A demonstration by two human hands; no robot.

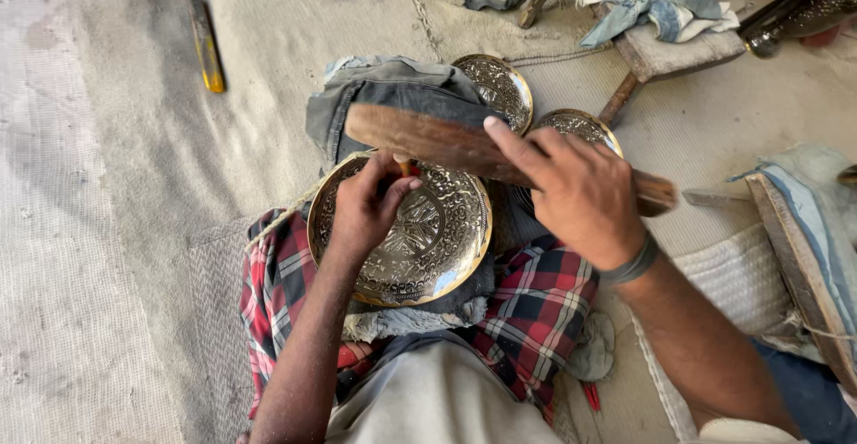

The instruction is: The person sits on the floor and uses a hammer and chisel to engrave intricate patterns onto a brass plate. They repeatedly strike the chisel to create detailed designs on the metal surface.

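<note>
On the lap, over a red plaid cloth [536, 306], lies an engraved brass plate [402, 234] — the left hand [361, 207] pinches a small tool against it. At 2 o'clock the right hand [580, 194] grips a wooden mallet [428, 138]. Beyond, at 12 o'clock, two more brass plates [500, 87] rest on the floor [134, 185].

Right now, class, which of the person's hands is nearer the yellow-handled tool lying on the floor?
Left. The left hand rests on the engraved brass plate, on the yellow-handled tool side; the right hand grips the wooden mallet farther away.
</note>
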